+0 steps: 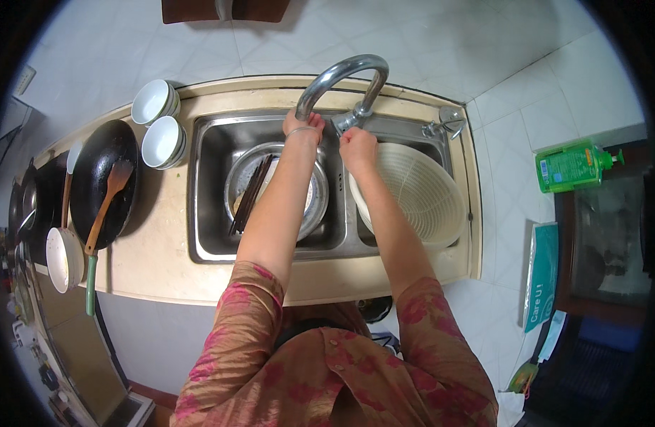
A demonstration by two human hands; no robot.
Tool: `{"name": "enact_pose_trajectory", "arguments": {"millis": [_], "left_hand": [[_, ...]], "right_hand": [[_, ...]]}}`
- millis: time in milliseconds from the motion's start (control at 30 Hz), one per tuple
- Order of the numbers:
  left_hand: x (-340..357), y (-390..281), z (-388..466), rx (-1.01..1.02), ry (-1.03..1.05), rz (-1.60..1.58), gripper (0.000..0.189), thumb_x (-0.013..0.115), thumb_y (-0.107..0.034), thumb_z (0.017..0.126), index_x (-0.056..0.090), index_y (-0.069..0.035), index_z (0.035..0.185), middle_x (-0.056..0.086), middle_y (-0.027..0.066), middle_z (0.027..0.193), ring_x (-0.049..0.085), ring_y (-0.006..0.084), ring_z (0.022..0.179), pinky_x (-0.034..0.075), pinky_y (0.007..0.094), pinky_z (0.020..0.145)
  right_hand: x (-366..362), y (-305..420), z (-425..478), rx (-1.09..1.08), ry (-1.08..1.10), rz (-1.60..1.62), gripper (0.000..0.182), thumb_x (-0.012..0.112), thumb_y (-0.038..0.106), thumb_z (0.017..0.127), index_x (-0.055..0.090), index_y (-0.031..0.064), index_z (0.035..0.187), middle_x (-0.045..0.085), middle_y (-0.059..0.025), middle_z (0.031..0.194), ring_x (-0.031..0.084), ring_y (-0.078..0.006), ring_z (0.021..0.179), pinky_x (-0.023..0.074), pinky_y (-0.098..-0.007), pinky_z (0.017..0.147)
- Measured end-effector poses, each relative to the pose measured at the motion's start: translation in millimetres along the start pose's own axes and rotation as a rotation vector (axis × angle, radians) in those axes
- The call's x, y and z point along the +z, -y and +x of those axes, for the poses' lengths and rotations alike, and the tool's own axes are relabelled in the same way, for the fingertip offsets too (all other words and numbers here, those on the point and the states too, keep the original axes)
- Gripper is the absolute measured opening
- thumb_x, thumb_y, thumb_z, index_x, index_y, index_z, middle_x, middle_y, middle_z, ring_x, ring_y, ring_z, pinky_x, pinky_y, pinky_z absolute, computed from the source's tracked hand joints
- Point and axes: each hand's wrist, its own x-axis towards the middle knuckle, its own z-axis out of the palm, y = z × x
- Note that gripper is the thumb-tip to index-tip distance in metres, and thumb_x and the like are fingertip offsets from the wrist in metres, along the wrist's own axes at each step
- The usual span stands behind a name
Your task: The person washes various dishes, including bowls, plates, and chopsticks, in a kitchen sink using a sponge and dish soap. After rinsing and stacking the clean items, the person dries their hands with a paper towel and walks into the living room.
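Note:
My left hand [303, 124] is under the spout of the chrome faucet [342, 66], fingers partly hidden by the spout and wrist. At the base of the faucet, by its lever, is my right hand [357, 144] with its fingers curled; whether they grip the lever cannot be told. Below my left forearm, a round metal basin [319, 197] sits in the left sink bowl, with dark chopsticks [251, 195] leaning across its left side. A cream plastic colander [426, 192] rests tilted over the right sink bowl, beside my right forearm.
Stacked white bowls [162, 141] stand left of the sink [195, 213]. Farther left are a black wok [100, 208] with a wooden spatula [119, 179] across it, and a small white pan [65, 259]. A green soap bottle [570, 166] is at the right.

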Motion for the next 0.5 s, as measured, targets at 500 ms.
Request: {"name": "enact_pose_trajectory", "arguments": {"millis": [500], "left_hand": [[-7, 5, -2, 0.422, 0.076, 0.258, 0.014, 0.052, -0.018, 0.076, 0.054, -0.005, 0.078, 0.054, 0.0089, 0.066, 0.051, 0.0209, 0.055, 0.042, 0.0322, 0.049]], "right_hand": [[-4, 19, -5, -0.106, -0.002, 0.086, 0.025, 0.056, 0.023, 0.074, 0.060, 0.0010, 0.085, 0.056, -0.0197, 0.090, 0.055, -0.0337, 0.084, 0.0436, -0.0408, 0.073]]}}
